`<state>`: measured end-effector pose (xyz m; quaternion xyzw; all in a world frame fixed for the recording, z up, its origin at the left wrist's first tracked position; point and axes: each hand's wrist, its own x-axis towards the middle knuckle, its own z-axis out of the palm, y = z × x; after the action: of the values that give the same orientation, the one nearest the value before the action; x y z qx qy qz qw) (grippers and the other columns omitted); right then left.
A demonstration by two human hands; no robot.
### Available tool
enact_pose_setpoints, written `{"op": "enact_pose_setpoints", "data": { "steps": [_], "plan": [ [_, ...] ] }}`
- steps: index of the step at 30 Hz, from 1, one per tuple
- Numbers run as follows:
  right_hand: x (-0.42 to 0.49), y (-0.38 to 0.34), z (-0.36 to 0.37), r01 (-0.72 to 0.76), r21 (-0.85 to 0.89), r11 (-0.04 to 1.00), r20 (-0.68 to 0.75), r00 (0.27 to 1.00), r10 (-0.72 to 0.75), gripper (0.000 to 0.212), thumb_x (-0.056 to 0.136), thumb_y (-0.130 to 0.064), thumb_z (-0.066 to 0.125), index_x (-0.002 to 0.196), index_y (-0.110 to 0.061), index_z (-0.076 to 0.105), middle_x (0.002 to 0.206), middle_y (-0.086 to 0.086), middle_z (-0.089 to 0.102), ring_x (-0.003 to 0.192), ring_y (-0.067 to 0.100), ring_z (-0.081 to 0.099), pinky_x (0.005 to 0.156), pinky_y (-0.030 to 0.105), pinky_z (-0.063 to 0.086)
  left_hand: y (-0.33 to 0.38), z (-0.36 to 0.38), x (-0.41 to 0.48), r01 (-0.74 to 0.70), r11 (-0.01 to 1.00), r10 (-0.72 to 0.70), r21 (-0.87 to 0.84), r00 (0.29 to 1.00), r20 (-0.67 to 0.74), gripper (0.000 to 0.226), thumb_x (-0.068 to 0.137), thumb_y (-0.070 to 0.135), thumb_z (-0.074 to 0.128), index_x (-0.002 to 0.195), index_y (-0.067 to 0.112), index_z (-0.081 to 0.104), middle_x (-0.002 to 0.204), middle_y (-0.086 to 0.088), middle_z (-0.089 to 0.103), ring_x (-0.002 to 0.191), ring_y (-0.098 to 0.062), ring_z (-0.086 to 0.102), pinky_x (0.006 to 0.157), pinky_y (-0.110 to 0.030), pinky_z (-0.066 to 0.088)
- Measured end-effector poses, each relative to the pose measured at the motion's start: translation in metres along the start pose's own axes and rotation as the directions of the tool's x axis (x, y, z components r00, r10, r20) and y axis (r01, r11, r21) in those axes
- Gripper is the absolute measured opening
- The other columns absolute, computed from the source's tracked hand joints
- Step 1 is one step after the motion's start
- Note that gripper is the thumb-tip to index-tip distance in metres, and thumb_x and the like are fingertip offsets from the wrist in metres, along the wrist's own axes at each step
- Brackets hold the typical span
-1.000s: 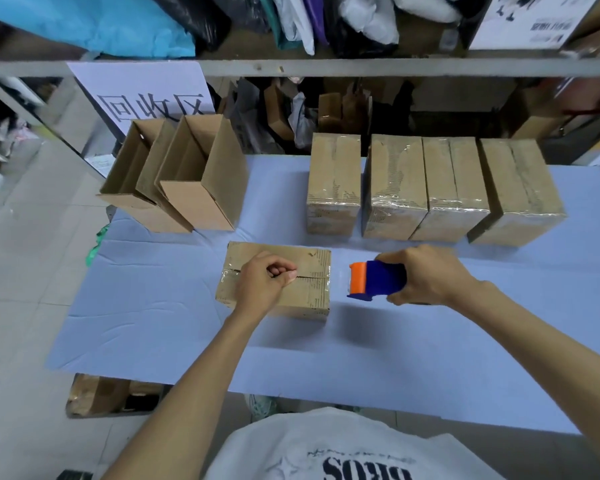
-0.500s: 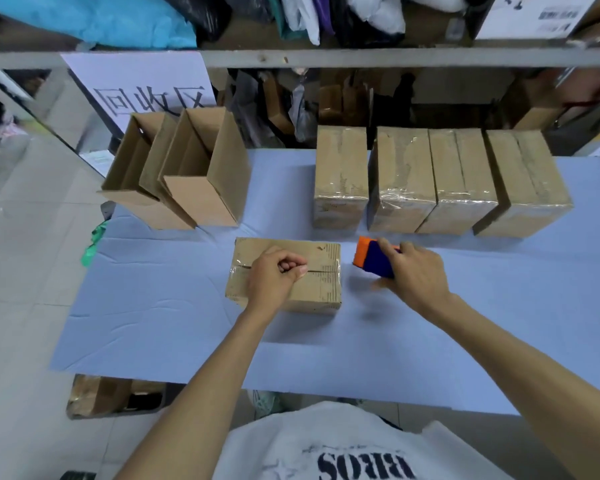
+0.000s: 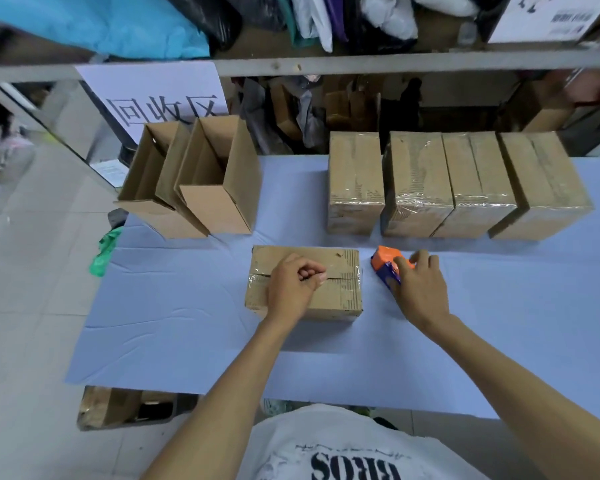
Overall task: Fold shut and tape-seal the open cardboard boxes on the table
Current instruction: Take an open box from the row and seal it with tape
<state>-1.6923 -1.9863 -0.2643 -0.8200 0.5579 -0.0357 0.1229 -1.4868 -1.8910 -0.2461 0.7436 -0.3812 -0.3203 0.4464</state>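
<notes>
Left hand point(image 3: 297, 289) fisted on box point(image 3: 342, 296), right hand point(image 3: 419, 289) gripping dispenser point(image 3: 383, 259).

We've got our left hand point(image 3: 297, 285) curled on the taped box point(image 3: 340, 292), right hand point(image 3: 420, 289) seemingly gripping the orange-blue tape dispenser point(image 3: 383, 263) on the worktop point(image 3: 187, 323).

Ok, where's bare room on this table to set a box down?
Free: the near strip of the blue table cloth; left of the taped brown cardboard box, before the two open cardboard boxes; right of the orange-and-blue tape dispenser. Crowded: far right, four sealed cardboard boxes.
</notes>
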Motion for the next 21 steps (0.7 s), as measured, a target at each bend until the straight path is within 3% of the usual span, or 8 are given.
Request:
{"op": "enact_pose_setpoints", "data": {
  "steps": [2,4,6,8,11,16,18,21],
  "plan": [
    [0.001,-0.021,-0.016,-0.019,0.296,0.955,-0.011,1.0,0.024,0.018,0.093,-0.02,0.061,0.093,-0.002,0.06,0.086,0.015,0.058,0.074,0.031,0.055,0.057,0.033,0.038,0.0,0.0,0.0,-0.004,1.0,0.004,-0.001,1.0,0.0,0.023,0.074,-0.001,0.077,0.078,0.021,0.073,0.08,0.009,0.057,0.064,0.001,0.05,0.066,-0.009,0.04],
    [0.002,-0.04,-0.024,-0.203,0.598,0.776,0.185,0.976,0.113,0.026,0.099,-0.022,0.05,0.09,0.002,0.056,0.082,0.017,0.063,0.069,0.025,0.058,0.06,0.034,0.044,0.001,0.0,0.0,-0.002,1.0,0.002,-0.007,1.0,-0.004,0.021,0.075,-0.001,0.077,0.078,0.019,0.073,0.08,0.009,0.056,0.064,0.002,0.05,0.066,-0.008,0.04],
    [-0.003,-0.053,-0.02,-0.289,0.687,0.667,0.2,0.957,0.209,0.022,0.096,-0.019,0.054,0.081,-0.002,0.052,0.077,0.017,0.064,0.068,0.028,0.062,0.065,0.039,0.051,0.001,0.0,-0.001,-0.003,1.0,0.003,-0.001,1.0,0.0,0.019,0.075,0.0,0.077,0.079,0.019,0.074,0.081,0.008,0.057,0.065,0.001,0.05,0.066,-0.008,0.041],
    [-0.011,-0.06,-0.012,-0.283,0.664,0.692,0.142,0.956,0.255,0.023,0.093,-0.015,0.057,0.072,-0.008,0.049,0.07,0.011,0.061,0.071,0.031,0.062,0.069,0.044,0.05,0.0,0.0,-0.001,-0.009,1.0,0.009,0.004,1.0,0.002,0.02,0.075,0.001,0.078,0.079,0.02,0.074,0.082,0.009,0.058,0.066,0.001,0.051,0.067,-0.009,0.041],
    [-0.017,-0.066,-0.012,-0.262,0.59,0.764,0.158,0.965,0.208,0.032,0.094,-0.015,0.05,0.068,0.004,0.056,0.067,0.015,0.062,0.07,0.035,0.061,0.067,0.046,0.046,0.0,0.001,0.0,-0.008,1.0,0.008,-0.001,1.0,-0.009,0.023,0.074,0.001,0.078,0.077,0.023,0.073,0.081,0.009,0.059,0.065,0.0,0.051,0.066,-0.009,0.041],
    [-0.007,-0.078,-0.033,-0.108,0.252,0.962,0.264,0.964,0.039,0.051,0.096,-0.045,0.052,0.058,-0.014,0.037,0.068,0.01,0.05,0.067,0.03,0.048,0.06,0.035,0.032,-0.003,0.001,0.001,-0.026,0.999,0.026,0.025,1.0,-0.01,0.021,0.075,0.003,0.078,0.077,0.023,0.073,0.08,0.01,0.058,0.066,0.001,0.052,0.067,-0.008,0.04],
    [0.001,-0.081,-0.035,-0.109,0.168,0.98,0.328,0.944,0.049,0.048,0.094,-0.046,0.056,0.063,-0.012,0.038,0.075,0.011,0.052,0.071,0.03,0.049,0.061,0.035,0.035,-0.003,0.001,0.0,-0.046,0.998,0.047,0.049,0.999,-0.012,0.022,0.076,0.004,0.077,0.077,0.025,0.072,0.081,0.011,0.057,0.067,0.0,0.053,0.068,-0.009,0.041],
    [0.012,-0.08,-0.038,-0.203,0.23,0.952,0.459,0.885,0.078,0.047,0.094,-0.043,0.058,0.066,-0.006,0.048,0.069,0.017,0.066,0.066,0.035,0.066,0.069,0.041,0.054,-0.003,0.002,-0.002,-0.095,0.985,0.097,0.145,0.995,-0.007,0.017,0.078,0.008,0.074,0.08,0.024,0.07,0.083,0.013,0.055,0.073,-0.004,0.053,0.074,-0.017,0.046]
  ]
}}
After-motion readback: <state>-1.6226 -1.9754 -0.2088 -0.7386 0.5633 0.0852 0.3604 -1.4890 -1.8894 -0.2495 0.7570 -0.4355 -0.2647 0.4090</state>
